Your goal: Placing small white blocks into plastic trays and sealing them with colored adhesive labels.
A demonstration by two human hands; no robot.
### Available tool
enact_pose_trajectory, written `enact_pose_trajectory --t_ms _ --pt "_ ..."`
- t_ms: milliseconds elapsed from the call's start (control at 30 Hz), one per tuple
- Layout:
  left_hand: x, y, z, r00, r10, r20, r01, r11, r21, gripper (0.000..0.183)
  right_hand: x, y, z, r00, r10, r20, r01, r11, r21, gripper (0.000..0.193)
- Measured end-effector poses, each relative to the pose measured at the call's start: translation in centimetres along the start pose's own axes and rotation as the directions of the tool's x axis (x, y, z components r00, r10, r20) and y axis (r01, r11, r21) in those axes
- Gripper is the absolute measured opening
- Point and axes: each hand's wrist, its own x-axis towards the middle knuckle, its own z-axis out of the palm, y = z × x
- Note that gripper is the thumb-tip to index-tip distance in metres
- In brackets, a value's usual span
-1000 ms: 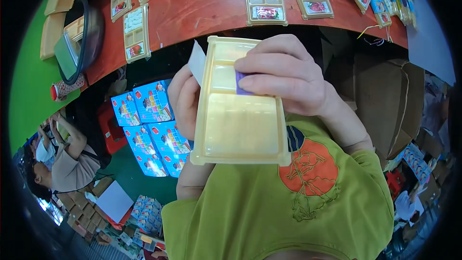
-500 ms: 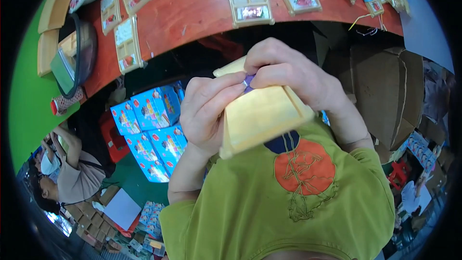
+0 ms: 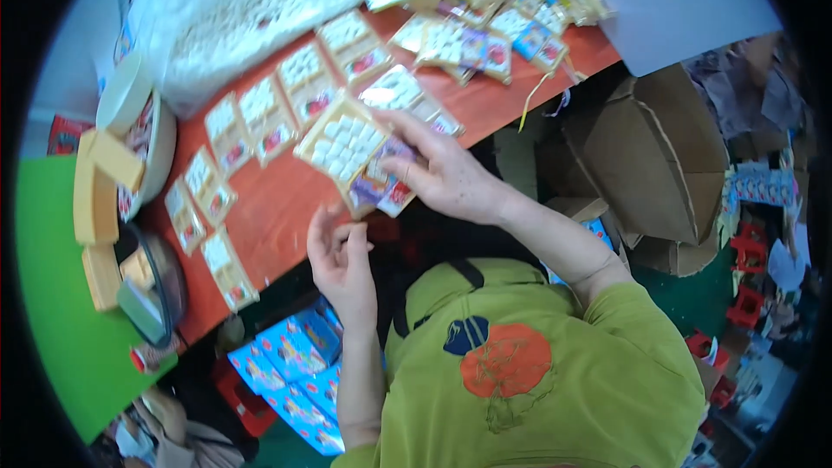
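My right hand [image 3: 442, 169] grips a pale yellow divided tray [image 3: 334, 140] filled with white pieces at one end. Purple printed packets or a band lie at its other end, partly under my thumb, and I cannot tell which. Below the tray, my left hand [image 3: 345, 264] is empty, its fingers loosely curled and apart. Similar trays with white pieces and small red packets stand in a slanting row on the red table [image 3: 282, 199]. One of them, a tray [image 3: 403, 91], sits just beyond the held one.
A pile of banded trays [image 3: 537, 30] covers the far right. A big clear bag of white pieces [image 3: 251, 26] lies at the back. At left are a white basin [image 3: 160, 156] and a dark-rimmed tub [image 3: 165, 295]. Blue boxes [image 3: 295, 347] and a cardboard box [image 3: 659, 165] flank me.
The tray has turned over to show its filled side and moved up over the table in my right hand. My left hand has let go. The view has shifted toward the table.
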Motion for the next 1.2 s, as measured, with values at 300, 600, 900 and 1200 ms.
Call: enact_pose_trajectory --t_ms 300,600,900,1200 --pt "1.6 -1.1 0.0 0.935 0.332 0.127 -0.346 0.772 0.533 0.013 6.1 4.7 -21.8 0.831 -0.051 -0.555 -0.145 0.942 -0.303 0.044" --pt "2.2 -1.3 0.7 0.836 0.484 0.26 -0.515 0.527 0.676 0.013 2.6 9.9 -27.4 0.914 0.061 -0.4 -0.323 0.705 -0.631 0.039" --pt "2.1 -2.0 0.9 0.791 0.517 0.327 -0.571 0.431 0.698 0.018 1.8 9.9 -22.4 0.781 -0.426 -0.456 -0.234 0.478 -0.847 0.027" --pt "3.2 -3.1 1.8 0.7 0.5 0.51 -0.651 0.153 0.744 0.044 -0.7 4.2 -5.4 0.908 -0.418 0.002 0.293 0.634 -0.715 0.028"
